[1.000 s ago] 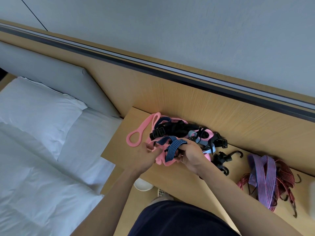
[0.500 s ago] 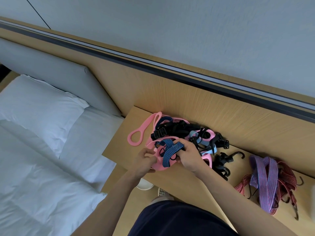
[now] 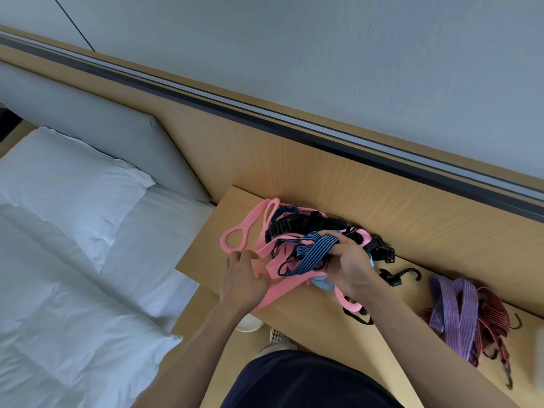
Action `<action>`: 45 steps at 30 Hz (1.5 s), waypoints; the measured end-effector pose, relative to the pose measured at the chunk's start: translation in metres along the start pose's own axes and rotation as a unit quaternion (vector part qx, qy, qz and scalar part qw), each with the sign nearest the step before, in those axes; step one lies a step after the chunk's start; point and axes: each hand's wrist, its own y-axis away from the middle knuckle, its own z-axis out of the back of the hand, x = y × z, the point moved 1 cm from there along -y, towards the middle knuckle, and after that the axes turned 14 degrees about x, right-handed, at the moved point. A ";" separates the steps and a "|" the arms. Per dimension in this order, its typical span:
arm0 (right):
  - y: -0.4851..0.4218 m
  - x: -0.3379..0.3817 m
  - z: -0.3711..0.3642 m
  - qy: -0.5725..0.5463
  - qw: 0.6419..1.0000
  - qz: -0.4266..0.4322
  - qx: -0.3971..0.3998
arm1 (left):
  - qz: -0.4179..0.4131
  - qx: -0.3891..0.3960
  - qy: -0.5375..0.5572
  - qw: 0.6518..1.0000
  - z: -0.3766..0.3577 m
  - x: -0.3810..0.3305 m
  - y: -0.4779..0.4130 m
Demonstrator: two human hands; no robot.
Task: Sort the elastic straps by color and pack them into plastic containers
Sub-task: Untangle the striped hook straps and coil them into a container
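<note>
- One blue strap (image 3: 315, 251) sits in the tangle (image 3: 309, 223) on the worktop (image 3: 203, 256); right grip (image 3: 350, 269) clenched round it.
- Left grip (image 3: 244, 278) flat, pinning the pink strap (image 3: 282, 287).
- Likely light, limp, stretchy; hook (image 3: 284, 267) may snag: hold mid-band.

No text, label, brand, number or sign can be read. The blue striped strap (image 3: 313, 254) gripped in the right hand (image 3: 351, 270) shows only woven lines. The pink straps (image 3: 253, 220) that the left hand (image 3: 244, 279) rests on are plain. Any marks on the black buckles (image 3: 275, 231) just beyond the grip are too small to tell.
</note>
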 end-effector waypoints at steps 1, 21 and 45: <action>0.001 0.003 -0.002 -0.002 1.000 0.007 0.004 | -0.024 0.001 0.002 1.000 0.000 -0.004 -0.003; 0.032 0.081 -0.026 -0.026 0.988 0.127 0.086 | -0.035 0.074 0.212 0.974 -0.007 -0.041 -0.045; 0.082 0.148 -0.044 -0.043 0.951 0.268 0.149 | -0.156 0.045 0.159 0.974 -0.003 -0.064 -0.049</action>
